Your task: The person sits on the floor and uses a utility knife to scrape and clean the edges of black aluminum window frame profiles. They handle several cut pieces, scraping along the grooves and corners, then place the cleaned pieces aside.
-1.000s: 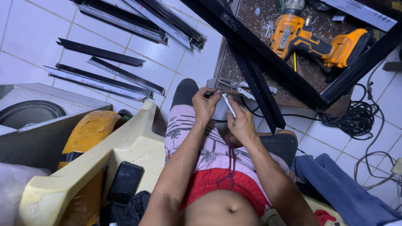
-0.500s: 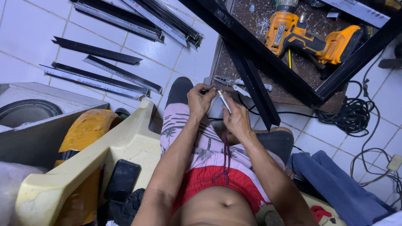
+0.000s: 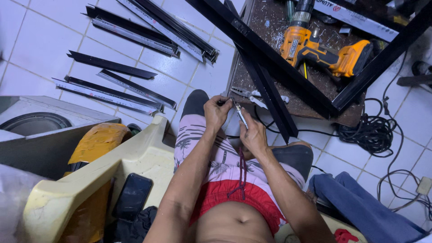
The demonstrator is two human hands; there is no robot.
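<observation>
My left hand [image 3: 217, 112] and my right hand [image 3: 253, 136] meet above my knees and together grip a thin silver metal tool [image 3: 240, 112]. The right hand holds its lower end, and the left hand pinches a small dark piece against its upper end. Just past the hands a black metal frame [image 3: 270, 76] slants across a brown board [image 3: 315, 96]. A yellow and black cordless drill [image 3: 321, 49] lies on that board. I sit with patterned shorts [image 3: 211, 157] over my thighs.
Several black metal strips [image 3: 112, 65] lie on the white tiled floor at the left. A yellow plastic chair [image 3: 135, 157] with a dark phone [image 3: 132, 195] on it stands beside me. A coiled black cable [image 3: 371, 132] and a blue cloth [image 3: 360, 209] lie at the right.
The hands keep the same grip on the silver tool with only slight shifts. The view has drifted a little, so the drill and frame sit higher in the picture.
</observation>
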